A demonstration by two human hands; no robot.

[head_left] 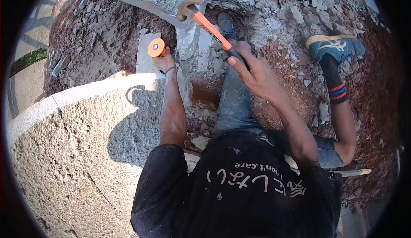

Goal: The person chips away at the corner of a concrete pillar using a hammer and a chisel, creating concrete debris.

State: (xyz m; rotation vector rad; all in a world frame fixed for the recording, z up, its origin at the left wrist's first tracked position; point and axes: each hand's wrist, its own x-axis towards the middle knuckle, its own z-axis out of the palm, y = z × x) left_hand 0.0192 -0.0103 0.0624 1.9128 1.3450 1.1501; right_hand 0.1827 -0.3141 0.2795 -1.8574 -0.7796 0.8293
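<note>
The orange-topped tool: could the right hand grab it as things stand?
Probably not without letting go first: the right hand is wrapped around the hammer, and the left hand already grips the orange-topped tool.

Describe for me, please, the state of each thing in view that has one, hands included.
Right hand: closed around the hammer's handle
Hammer: held, head apart from the orange-topped tool
Left hand: closed around the orange-topped tool
Orange-topped tool: gripped below its disc, lower end hidden
Concrete slab: rough, pitted, cracked, partly shaded
Rubble: broken, loose, scattered
Jeans: dusty
Black T-shirt: worn, flecked with dust
</note>
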